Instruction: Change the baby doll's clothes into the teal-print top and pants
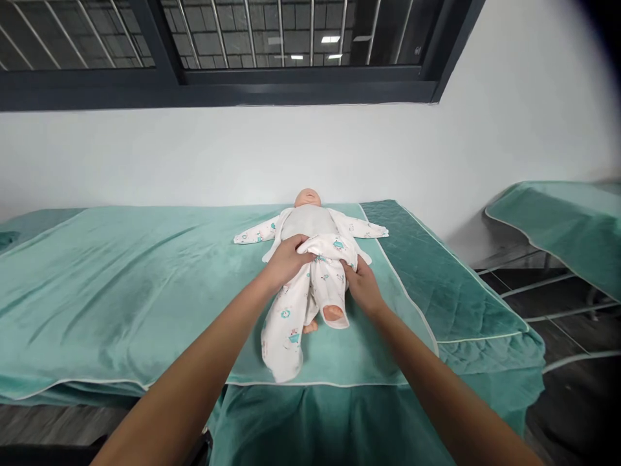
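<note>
Evidently, the left hand (289, 261) and right hand (362, 286) grip the white, teal-printed cloth trousers (297, 299) from opposite sides, over the bald baby doll (307, 197)'s legs, presumably to keep the bunched fabric level

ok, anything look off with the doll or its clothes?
Yes, the pants. One foot shows at its cuff, but the other foot pokes out beside the pant leg at picture left, which runs on past it and looks unfilled. Fabric hides the shin. No spill or damage stands out.
</note>
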A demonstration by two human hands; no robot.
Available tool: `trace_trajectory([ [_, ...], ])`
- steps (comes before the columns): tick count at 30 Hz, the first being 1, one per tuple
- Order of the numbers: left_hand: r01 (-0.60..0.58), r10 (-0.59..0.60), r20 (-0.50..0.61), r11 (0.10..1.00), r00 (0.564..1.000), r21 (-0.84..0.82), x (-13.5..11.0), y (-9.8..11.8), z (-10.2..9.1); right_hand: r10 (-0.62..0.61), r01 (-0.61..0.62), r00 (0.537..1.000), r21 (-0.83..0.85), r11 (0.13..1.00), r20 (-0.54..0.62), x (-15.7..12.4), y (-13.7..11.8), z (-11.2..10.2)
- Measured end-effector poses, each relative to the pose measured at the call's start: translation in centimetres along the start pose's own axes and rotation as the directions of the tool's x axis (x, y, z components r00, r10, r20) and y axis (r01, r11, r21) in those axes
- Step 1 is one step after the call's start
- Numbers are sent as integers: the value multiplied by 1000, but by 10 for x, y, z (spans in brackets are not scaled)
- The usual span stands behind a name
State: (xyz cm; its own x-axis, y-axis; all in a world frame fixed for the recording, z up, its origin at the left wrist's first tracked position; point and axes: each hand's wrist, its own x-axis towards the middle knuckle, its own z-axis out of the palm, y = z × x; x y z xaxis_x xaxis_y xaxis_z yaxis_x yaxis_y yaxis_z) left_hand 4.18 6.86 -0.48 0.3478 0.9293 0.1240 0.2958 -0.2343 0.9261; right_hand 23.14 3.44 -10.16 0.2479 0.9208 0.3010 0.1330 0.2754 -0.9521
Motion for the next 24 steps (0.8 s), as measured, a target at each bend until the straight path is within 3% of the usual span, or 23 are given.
trace_trajectory([
  [4, -95, 101, -65, 992, 993, 85, 19, -4, 3, -38, 36, 999, -186, 982, -6, 23, -4, -5],
  [7, -106, 112, -112, 992, 987, 62, 24, -12, 1, -64, 62, 998, -261, 963, -2, 32, -1, -5],
  [10, -54, 55, 1, 989, 998, -136, 16, -28, -8, -83, 85, 996, -309, 947, 17, 28, 4, -7],
  [13, 58, -5, 135, 919, 991, -389, 5, -51, -16, -188, 231, 969, -313, 921, 162, 22, -5, -12],
  [16, 78, -38, 76, 777, 996, -625, -2, -71, -15, -217, 353, 871, -254, 901, 440, 30, -37, -10],
  [18, 65, -60, 32, 695, 998, -716, -4, -77, -11, -84, 300, 783, -254, 920, 617, 46, -61, 0],
  [19, 67, -67, 29, 671, 997, -738, -4, -78, -10, 5, 275, 711, -284, 919, 704, 56, -71, 8],
  [21, 65, -75, 22, 643, 997, -763, -4, -77, -8, 138, 276, 604, -368, 888, 785, 75, -83, 24],
  [24, 56, -108, -18, 638, 994, -768, -5, -76, -9, 200, 251, 536, -381, 890, 820, 92, -78, 44],
])
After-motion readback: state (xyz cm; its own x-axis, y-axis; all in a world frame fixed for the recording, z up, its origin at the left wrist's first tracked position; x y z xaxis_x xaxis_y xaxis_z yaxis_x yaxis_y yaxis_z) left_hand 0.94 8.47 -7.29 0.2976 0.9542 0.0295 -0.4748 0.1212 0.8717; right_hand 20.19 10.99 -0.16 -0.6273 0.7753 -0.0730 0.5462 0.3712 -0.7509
